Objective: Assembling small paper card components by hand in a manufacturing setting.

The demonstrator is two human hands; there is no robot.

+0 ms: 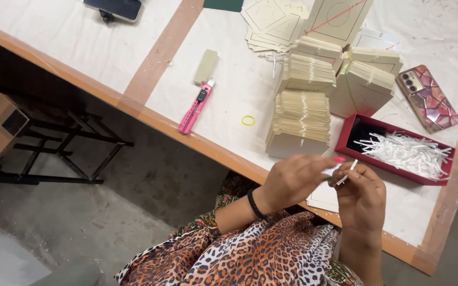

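Observation:
My left hand (292,179) and my right hand (361,193) meet just over the table's near edge. Both pinch a thin white strip (348,172) between the fingertips; a pale card (324,197) lies under them. A red tray (345,139) holding several white strips (406,151) sits right behind my right hand. Beside it stand stacks of beige cards (299,122), banded in bundles.
A pink utility knife (195,107), a beige block (206,66) and a yellow rubber band (248,120) lie to the left. A phone in a patterned case (428,97) rests at the right, another phone (113,8) at the far edge. A black stool frame (59,153) stands on the floor.

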